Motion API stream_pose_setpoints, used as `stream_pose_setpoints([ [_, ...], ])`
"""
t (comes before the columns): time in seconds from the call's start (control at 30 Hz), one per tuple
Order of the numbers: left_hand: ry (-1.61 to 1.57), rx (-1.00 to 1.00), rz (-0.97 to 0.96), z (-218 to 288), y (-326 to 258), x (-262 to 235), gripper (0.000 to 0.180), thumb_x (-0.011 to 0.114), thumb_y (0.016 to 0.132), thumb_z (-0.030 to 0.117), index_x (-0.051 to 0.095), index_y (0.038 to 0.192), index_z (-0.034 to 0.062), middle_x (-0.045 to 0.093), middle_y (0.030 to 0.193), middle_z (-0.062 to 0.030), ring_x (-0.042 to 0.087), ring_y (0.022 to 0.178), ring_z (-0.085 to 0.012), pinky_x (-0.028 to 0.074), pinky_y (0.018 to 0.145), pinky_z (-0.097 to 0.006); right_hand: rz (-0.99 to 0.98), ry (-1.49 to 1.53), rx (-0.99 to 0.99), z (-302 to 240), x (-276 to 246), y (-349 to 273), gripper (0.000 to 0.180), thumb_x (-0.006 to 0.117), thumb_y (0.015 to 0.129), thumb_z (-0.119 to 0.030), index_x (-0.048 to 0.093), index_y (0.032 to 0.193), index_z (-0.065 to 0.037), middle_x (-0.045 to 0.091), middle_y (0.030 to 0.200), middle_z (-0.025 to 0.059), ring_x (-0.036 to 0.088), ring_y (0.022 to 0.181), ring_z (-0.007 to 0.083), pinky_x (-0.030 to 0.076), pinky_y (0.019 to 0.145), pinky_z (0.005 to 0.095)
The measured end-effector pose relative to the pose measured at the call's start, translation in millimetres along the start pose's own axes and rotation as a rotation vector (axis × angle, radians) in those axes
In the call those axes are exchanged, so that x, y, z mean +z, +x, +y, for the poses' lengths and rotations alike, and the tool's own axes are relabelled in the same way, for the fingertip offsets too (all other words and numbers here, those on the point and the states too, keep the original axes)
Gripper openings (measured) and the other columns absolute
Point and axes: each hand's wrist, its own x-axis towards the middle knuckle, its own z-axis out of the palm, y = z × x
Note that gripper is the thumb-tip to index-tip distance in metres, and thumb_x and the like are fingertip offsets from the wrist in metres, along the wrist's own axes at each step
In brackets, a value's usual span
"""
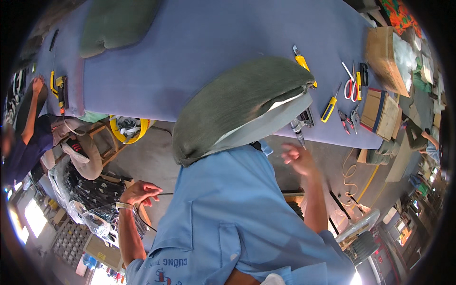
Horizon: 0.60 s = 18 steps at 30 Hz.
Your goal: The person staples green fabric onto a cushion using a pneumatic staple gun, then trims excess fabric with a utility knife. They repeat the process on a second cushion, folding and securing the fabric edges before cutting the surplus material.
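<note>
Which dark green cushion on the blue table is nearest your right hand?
The curved dark green fabric cushion overhanging the table, grey face showing; the other cushion lies farther off.

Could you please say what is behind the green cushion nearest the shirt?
Blue table; at the right end of the cushion, a partly covered yellow utility knife and black air tool. What the cushion's middle covers cannot be seen.

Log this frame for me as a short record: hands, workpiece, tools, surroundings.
Left hand: fingers closed on a thin dark cord
Right hand: blurred, near a dark tool; grip unclear
Workpiece: green cushion at the near edge of the table, against the blue shirt
Tools, right: scissors, screwdriver, cutter
Far left: second green piece
Nearby: co-worker at left
</note>
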Motion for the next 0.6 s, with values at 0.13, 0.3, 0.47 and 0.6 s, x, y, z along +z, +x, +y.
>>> stream_pose_setpoints([
  [0.13,0.511,0.310,-0.099,-31,23,30,0.029,0.073,0.096,0.034,0.078,0.110,0.0090,0.080,0.094,-0.0085,0.071,0.070,-0.0251,0.060,0.068,-0.036,0.384,0.374,-0.318,4,-45,46,0.035,0.064,0.097,-0.004,0.068,0.132,-0.002,0.077,0.097,0.0088,0.071,0.082,0.0142,0.056,0.077,0.0280],
  [0.3,0.546,0.641,0.821,49,-22,44,0.028,0.075,0.092,0.025,0.074,0.110,0.0048,0.076,0.113,-0.0137,0.073,0.100,-0.0365,0.058,0.088,-0.043,0.748,0.234,-0.447,-37,-52,73,0.024,0.063,0.101,-0.005,0.069,0.123,0.005,0.074,0.090,0.0077,0.070,0.082,0.0135,0.056,0.075,0.0273],
  [0.47,0.340,1.126,1.103,177,-39,-23,0.031,0.065,0.102,0.012,0.068,0.131,0.0019,0.070,0.131,-0.0213,0.067,0.121,-0.0352,0.051,0.104,-0.042,0.891,0.682,-0.638,-113,-23,32,0.021,0.066,0.104,-0.015,0.070,0.108,0.005,0.072,0.084,0.0072,0.067,0.074,0.0114,0.055,0.069,0.0265],
  [0.6,0.427,1.387,0.791,279,32,-14,0.043,0.062,0.105,0.025,0.061,0.142,0.0043,0.061,0.146,-0.0201,0.056,0.138,-0.0344,0.045,0.113,-0.043,0.597,0.719,-0.659,-152,3,5,0.025,0.068,0.103,-0.020,0.072,0.095,0.003,0.071,0.076,0.0048,0.063,0.065,0.0093,0.052,0.061,0.0261],
])
